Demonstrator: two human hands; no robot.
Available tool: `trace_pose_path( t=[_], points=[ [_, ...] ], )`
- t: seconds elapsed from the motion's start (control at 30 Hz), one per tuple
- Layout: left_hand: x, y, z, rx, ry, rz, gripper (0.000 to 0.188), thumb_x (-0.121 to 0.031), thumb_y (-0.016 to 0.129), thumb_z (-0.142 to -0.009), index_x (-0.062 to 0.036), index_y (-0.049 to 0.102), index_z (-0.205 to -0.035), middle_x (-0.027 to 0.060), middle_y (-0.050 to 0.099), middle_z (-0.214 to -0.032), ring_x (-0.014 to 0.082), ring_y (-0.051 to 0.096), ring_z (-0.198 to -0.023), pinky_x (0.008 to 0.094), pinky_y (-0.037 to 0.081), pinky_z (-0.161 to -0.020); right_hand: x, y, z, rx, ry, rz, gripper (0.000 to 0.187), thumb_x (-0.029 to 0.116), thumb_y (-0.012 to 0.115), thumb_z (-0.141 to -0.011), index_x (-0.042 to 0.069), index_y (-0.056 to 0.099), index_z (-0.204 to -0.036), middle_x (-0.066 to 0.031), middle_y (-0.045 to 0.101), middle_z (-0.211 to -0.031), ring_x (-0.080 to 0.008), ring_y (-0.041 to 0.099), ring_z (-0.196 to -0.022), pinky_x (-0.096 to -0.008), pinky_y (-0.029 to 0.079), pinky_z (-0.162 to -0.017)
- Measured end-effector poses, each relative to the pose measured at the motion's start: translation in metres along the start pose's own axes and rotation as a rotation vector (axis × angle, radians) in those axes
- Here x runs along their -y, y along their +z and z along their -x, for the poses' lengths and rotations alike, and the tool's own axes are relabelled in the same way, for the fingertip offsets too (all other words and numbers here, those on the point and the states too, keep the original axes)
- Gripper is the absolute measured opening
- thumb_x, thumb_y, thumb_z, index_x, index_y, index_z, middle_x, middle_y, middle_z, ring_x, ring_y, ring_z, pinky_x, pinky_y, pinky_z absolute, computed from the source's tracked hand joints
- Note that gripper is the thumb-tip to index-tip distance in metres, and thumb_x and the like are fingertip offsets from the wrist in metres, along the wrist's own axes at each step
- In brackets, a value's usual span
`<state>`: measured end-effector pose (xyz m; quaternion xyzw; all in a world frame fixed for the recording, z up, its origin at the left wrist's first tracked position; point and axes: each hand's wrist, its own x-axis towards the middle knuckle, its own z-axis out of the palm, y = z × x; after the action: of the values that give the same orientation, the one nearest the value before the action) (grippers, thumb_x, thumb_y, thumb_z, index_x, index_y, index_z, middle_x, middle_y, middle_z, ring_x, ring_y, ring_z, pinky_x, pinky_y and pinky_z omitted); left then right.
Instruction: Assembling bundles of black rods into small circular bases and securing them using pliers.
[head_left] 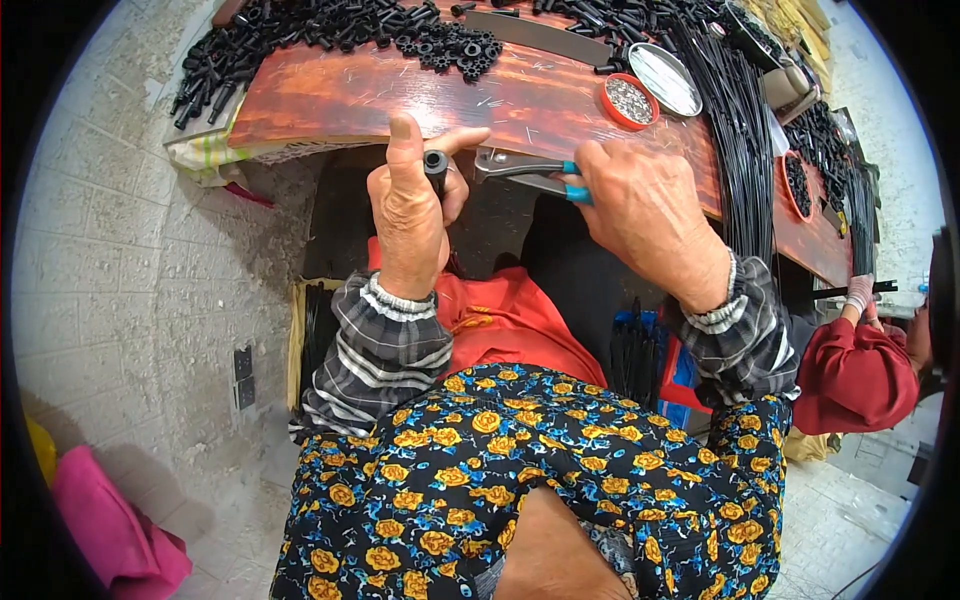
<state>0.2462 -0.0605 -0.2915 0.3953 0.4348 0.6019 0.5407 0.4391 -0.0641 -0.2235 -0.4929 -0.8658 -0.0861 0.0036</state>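
In front of my lap, my left hand is closed around a short black tubular part, its round hollow end facing up. The thumb points up and the forefinger reaches right, toward the pliers' head. My right hand grips a pair of pliers with grey metal jaws and blue-tipped handles. The pliers' jaws lie just right of the left hand, beside its forefinger. Whether the jaws hold anything is too small to tell.
Beyond my hands is a reddish wooden table with piles of black plastic parts. A red dish of small metal pieces, a white dish of thin pins and bundled black rods sit right. A co-worker's red sleeve shows far right.
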Motion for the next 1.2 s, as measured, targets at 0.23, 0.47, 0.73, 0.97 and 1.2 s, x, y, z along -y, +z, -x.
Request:
trace_pose_path(
  t=[0.23, 0.47, 0.73, 0.97, 1.2],
  points=[
    [0.0, 0.01, 0.0, -0.028, -0.082, 0.021, 0.081, -0.071, 0.037, -0.089, 0.002, 0.072, -0.084, -0.0054, 0.042, -0.05, 0.004, 0.034, -0.045, 0.0193, 0.023, -0.044, 0.004, 0.003, -0.002, -0.089, -0.046, 0.042, 0.019, 0.016, 0.066, -0.078, 0.005, 0.052, -0.084, -0.0123, 0.058, -0.071, -0.0287, 0.063, -0.064, -0.038, 0.048, -0.054],
    [0.004, 0.012, -0.008, -0.038, -0.089, 0.064, 0.081, -0.07, 0.035, -0.09, 0.0012, 0.072, -0.084, -0.004, 0.047, -0.054, 0.0037, 0.034, -0.045, 0.0194, 0.022, -0.043, 0.018, 0.025, -0.01, -0.199, 0.005, 0.045, 0.014, 0.014, 0.063, -0.076, 0.003, 0.054, -0.077, -0.0123, 0.058, -0.067, -0.0252, 0.063, -0.06, -0.0343, 0.049, -0.049],
    [0.011, 0.007, -0.022, 0.023, 0.121, 0.094, 0.074, -0.064, 0.03, -0.094, -0.0007, 0.062, -0.116, -0.0032, 0.043, -0.056, 0.0055, 0.035, -0.047, 0.0211, 0.027, -0.044, -0.003, 0.06, -0.019, -0.273, 0.137, -0.138, 0.018, 0.014, 0.066, -0.074, 0.004, 0.052, -0.079, -0.0139, 0.059, -0.067, -0.031, 0.062, -0.063, -0.0403, 0.048, -0.054],
    [-0.087, -0.044, -0.031, 0.236, 0.468, 0.222, 0.058, -0.05, 0.042, -0.097, 0.0003, 0.043, -0.125, 0.0055, 0.046, -0.084, 0.0174, 0.045, -0.075, 0.03, 0.041, -0.066, -0.065, 0.078, -0.024, -0.195, 0.435, -0.314, 0.032, 0.019, 0.068, -0.071, 0.0, 0.056, -0.093, -0.0218, 0.065, -0.079, -0.038, 0.065, -0.078, -0.0486, 0.05, -0.064],
    [-0.213, -0.188, -0.02, 0.062, 0.724, -0.017, 0.044, -0.039, 0.057, -0.09, 0.0024, 0.048, -0.103, 0.0043, 0.038, -0.085, 0.0171, 0.037, -0.075, 0.0332, 0.034, -0.073, -0.042, 0.05, -0.025, -0.148, 0.26, -0.298, 0.032, 0.022, 0.069, -0.072, 0.004, 0.06, -0.096, -0.0221, 0.063, -0.088, -0.0393, 0.065, -0.08, -0.0477, 0.053, -0.069]
  ],
)
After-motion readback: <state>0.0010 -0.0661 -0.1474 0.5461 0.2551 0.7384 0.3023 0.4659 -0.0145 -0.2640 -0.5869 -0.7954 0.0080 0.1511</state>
